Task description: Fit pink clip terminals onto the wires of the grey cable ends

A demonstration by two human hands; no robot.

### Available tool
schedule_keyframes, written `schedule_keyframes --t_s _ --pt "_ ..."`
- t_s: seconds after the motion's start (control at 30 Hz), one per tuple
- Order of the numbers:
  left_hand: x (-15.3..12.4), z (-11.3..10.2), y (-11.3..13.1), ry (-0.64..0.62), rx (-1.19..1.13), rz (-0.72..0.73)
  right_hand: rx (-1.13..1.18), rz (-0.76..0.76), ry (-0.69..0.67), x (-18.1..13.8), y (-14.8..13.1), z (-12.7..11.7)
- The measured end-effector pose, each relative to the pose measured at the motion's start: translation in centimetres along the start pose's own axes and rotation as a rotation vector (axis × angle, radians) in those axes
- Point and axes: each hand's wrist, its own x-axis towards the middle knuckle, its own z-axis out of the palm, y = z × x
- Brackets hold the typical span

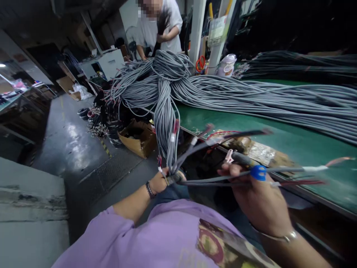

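My left hand (159, 182) is closed around the lower end of a hanging bundle of grey cables (164, 123), close to my body. From that grip, loose cable ends with stripped red and dark wires fan out to the right. My right hand (260, 195) pinches several of these grey cable ends (214, 179), which run between its thumb and fingers. A blue cover (259, 172) sits on one of its digits. Just beyond the fingertips is a dark grey piece (241, 159) with a pale pink tip; whether I hold it too is unclear.
Long grey cables (251, 95) lie along the green bench (195, 117), looped into a knot at its far end. A person (174, 29) stands there holding dark strands. Orange-handled scissors (200, 64) stand by a post. A cardboard box (136, 143) is on the floor.
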Motion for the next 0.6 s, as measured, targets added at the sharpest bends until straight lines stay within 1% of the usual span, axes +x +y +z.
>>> schedule_keyframes --t_s 0.1,0.17,0.2,0.3,0.37,0.4,0.43,0.5,0.57,0.6 --pt "0.3 -0.8 1.0 0.105 -0.239 0.048 -0.017 0.0 -0.193 -0.3 -1.1 -0.2" --pt "0.4 -2.0 2.0 0.177 -0.356 0.09 -0.123 -0.047 -0.284 -0.5 -1.4 -0.8" --pt "0.3 -2.8 2.6 0.212 -0.397 0.13 -0.188 -0.079 -0.302 -0.5 -1.5 -1.4" --pt "-0.2 -5.3 4.4 0.25 -0.407 0.209 -0.417 -0.131 -0.297 -0.4 -1.3 -3.3" --pt "-0.8 -6.4 4.9 0.226 -0.317 0.22 -0.576 -0.103 -0.305 -0.3 -0.8 -4.5" --pt "-1.1 -6.6 4.9 0.199 -0.257 0.208 -0.626 -0.078 -0.314 -0.2 -0.5 -4.8" --pt "-1.3 -6.5 4.7 0.16 -0.204 0.174 -0.649 -0.052 -0.326 -0.2 -0.1 -4.9" --pt "-1.5 -5.3 3.8 0.047 -0.13 0.075 -0.608 0.015 -0.341 -0.3 0.9 -4.4" --pt "-1.2 -3.1 2.6 -0.072 -0.064 -0.052 -0.486 0.079 -0.346 -0.3 2.0 -3.3" --pt "-0.9 -1.9 2.1 -0.079 -0.04 -0.081 -0.437 0.109 -0.327 -0.3 2.5 -2.7"
